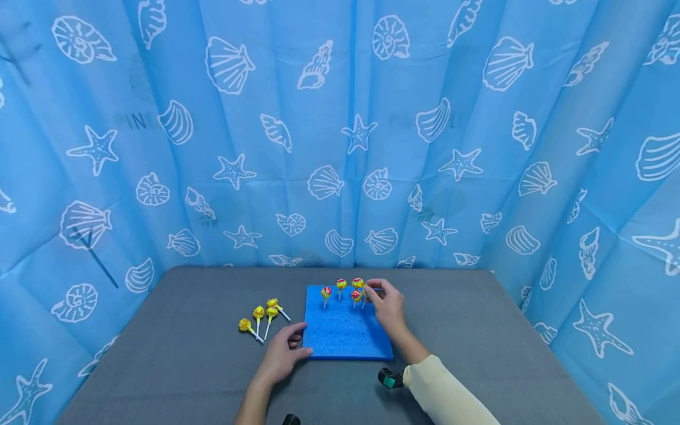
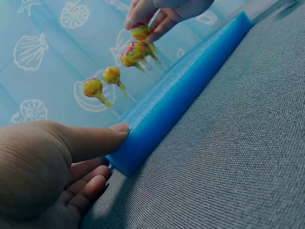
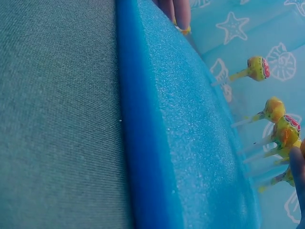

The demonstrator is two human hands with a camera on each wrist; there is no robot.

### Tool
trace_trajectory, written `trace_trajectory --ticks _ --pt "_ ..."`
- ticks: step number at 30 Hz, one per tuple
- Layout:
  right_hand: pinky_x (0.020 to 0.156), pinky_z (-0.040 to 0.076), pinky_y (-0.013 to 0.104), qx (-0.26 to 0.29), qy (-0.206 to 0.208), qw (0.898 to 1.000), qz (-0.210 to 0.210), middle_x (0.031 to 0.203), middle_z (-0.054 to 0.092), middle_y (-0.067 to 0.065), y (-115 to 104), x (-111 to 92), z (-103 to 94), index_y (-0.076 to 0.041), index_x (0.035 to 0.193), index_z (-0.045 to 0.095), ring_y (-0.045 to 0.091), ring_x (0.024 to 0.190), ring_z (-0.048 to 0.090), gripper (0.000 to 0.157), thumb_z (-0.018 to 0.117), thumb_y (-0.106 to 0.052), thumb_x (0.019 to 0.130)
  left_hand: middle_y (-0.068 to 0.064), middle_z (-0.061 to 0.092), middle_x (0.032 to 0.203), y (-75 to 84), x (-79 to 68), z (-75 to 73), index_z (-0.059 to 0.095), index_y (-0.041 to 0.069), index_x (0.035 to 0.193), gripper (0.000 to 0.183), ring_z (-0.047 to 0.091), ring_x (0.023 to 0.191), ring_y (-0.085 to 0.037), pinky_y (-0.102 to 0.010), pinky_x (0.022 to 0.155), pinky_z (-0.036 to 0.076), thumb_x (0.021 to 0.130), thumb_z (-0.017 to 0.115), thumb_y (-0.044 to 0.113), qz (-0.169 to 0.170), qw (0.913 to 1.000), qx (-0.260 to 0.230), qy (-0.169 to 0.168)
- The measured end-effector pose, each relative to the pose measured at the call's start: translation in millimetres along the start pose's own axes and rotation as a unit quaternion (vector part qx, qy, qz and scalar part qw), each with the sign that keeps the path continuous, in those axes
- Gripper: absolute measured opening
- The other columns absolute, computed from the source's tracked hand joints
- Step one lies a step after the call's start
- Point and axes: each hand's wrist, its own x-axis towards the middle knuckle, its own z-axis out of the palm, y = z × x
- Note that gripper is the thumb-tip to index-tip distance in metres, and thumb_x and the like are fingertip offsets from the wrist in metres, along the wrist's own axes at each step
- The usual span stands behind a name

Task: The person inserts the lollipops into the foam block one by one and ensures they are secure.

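A blue foam board [image 1: 345, 345] lies on the table with several yellow-and-red wrapped lollipops [image 1: 326, 291] standing upright in its far part, sticks down. At the board's far right, my right hand [image 1: 388, 304] pinches a lollipop [image 2: 140, 31] by its wrapped head, close beside the other standing ones. My left hand [image 1: 281, 354] holds the board's near left side. In the left wrist view its thumb [image 2: 107, 140] rests on the board's edge, with the other fingers curled lower by the corner. Only a fingertip of the right hand [image 3: 298, 174] shows in the right wrist view.
Several more lollipops [image 1: 258, 313] lie loose on the grey table [image 1: 202, 366], left of the board. Small holes dot the board's surface. A blue curtain [image 1: 350, 147] with white shell prints hangs behind the table and along its sides.
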Motion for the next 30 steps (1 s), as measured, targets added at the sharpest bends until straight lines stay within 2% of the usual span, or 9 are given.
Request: trace_trajectory --ticks 7,16,25,30 --pt "0.074 0.057 0.029 -0.029 0.010 1.000 0.005 0.100 0.066 0.010 0.8 1.1 3.9 -0.001 0.104 0.066 0.026 0.087 0.069 0.015 0.065 -0.012 0.094 -0.010 0.056 0.124 0.2 -0.5 -0.2 0.054 0.007 0.137 0.059 0.055 0.111 -0.027 -0.047 0.094 0.046 0.083 0.077 0.018 -0.001 1.0000 -0.002 0.003" --pt "0.082 0.055 0.038 -0.106 0.025 0.994 -0.006 0.098 0.068 0.003 6.5 0.6 7.5 -0.011 0.096 0.067 0.021 0.092 0.065 0.008 0.071 -0.016 0.090 -0.010 0.056 0.125 -2.3 0.2 0.0 0.054 0.008 0.137 0.059 0.055 0.111 -0.027 -0.048 0.093 0.047 0.084 0.077 0.019 0.001 1.0000 -0.003 0.002" --pt "0.076 0.053 0.033 -0.129 0.028 0.991 -0.010 0.093 0.065 0.002 7.6 0.6 7.6 -0.012 0.094 0.068 0.018 0.086 0.061 0.006 0.071 -0.015 0.090 -0.010 0.056 0.125 -1.8 -0.8 0.1 0.054 0.008 0.137 0.059 0.055 0.111 -0.028 -0.048 0.093 0.046 0.084 0.077 0.019 0.002 1.0000 -0.002 0.002" --pt "0.076 0.052 0.033 -0.131 0.031 0.991 -0.004 0.092 0.064 0.002 7.7 0.7 7.6 -0.012 0.094 0.068 0.018 0.086 0.060 0.007 0.071 -0.017 0.090 -0.010 0.056 0.125 -2.5 0.5 0.1 0.054 0.008 0.137 0.060 0.055 0.111 -0.028 -0.047 0.093 0.046 0.083 0.077 0.020 -0.001 1.0000 -0.001 0.002"
